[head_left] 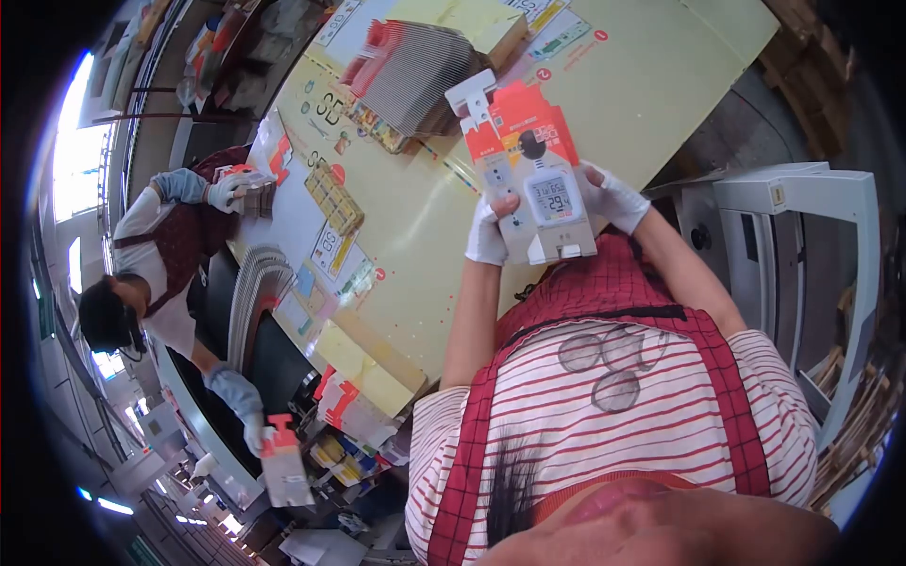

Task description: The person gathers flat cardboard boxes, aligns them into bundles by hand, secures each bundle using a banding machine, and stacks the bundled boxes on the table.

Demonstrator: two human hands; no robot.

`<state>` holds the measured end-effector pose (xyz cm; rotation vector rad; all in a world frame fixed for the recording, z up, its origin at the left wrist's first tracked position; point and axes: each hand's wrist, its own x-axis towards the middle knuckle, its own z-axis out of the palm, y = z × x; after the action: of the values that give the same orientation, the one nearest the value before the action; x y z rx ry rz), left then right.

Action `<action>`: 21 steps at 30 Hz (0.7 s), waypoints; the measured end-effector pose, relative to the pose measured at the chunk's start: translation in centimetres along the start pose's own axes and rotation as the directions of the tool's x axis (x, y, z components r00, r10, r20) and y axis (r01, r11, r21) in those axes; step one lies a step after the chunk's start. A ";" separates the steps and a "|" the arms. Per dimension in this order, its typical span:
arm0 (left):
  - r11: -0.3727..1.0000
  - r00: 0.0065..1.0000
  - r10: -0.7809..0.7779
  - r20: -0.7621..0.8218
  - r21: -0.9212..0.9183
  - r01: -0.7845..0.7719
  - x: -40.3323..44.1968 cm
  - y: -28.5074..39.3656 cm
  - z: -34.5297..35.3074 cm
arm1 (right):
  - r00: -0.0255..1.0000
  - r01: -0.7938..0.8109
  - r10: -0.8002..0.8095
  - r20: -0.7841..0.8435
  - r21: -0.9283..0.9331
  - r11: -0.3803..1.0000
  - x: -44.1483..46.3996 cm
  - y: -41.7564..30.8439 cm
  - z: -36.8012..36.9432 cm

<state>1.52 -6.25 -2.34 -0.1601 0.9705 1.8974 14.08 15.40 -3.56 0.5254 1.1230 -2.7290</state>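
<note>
Printed carton (552, 193) held in left hand (487, 234) and right hand (617, 200).
Its 2 long sides are gripped, 1 per hand, at the near edge of the worktop (420, 283); a stack of cartons (412, 75) is seen towards the far edge.

The scene is bright overall, with cool daylight pouring from a window (80, 137) at the far left, burnt out to plain white. Ceiling lamps (115, 507) at lower left glow as overexposed streaks. The pale desk (415, 297) carries a soft, milky sheen near its middle. Shadow gathers beneath it and around the shelves (236, 80) at upper left. Strong fisheye distortion bends straight lines and stretches the rim, which falls into black corners with bluish fringing at left. The printed card (559, 229) is fairly sharp, its large figures readable; the outer background looks soft.
</note>
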 end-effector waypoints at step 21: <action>0.975 0.925 0.217 -0.312 0.022 -0.221 -1.9 -0.3 -9.2 | 0.924 -0.331 0.213 -0.319 -0.386 0.861 1.7 -5.0 -9.0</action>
<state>0.17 -13.77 -7.75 -0.3840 1.2308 2.1254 13.60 25.26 -6.81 0.9167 1.5293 -2.1143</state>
